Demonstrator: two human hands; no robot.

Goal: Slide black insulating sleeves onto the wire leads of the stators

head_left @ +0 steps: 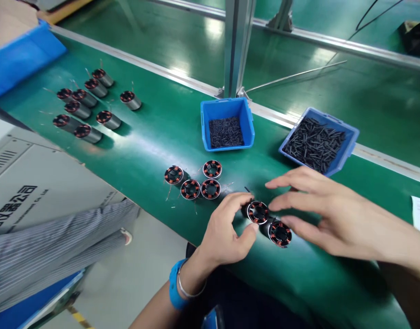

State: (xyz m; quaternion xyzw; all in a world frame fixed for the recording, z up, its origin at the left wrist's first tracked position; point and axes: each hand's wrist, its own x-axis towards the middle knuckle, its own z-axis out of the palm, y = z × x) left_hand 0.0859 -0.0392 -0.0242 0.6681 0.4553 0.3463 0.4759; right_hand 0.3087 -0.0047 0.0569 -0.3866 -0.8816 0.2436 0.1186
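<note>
1. Left hand curls round one wound core on the green bench, thumb at its near side and index finger at its far side, in what looks like a light pinch.
2. Right hand hovers opposite with its fingers spread and nothing visible between them; its thumb tip comes close to a second core, though contact cannot be told.
3. For steady handling, it seems best to brace the held core by its metal wall, fingertips clear of the copper windings, so that the ringed end lies open to view.
4. Small, slow finger moves suit this spot, since the second core sits just beside the first and could easily be knocked; whether the two touch is unclear.
5. A thin dark strip shows by the left index fingertip. It may be loose or attached, so that finger should press gently.
6. Beyond the hands, a middle bin and a right bin hold many dark pieces; four more cores stand close together, to the left of the left hand's fingertips.
</note>
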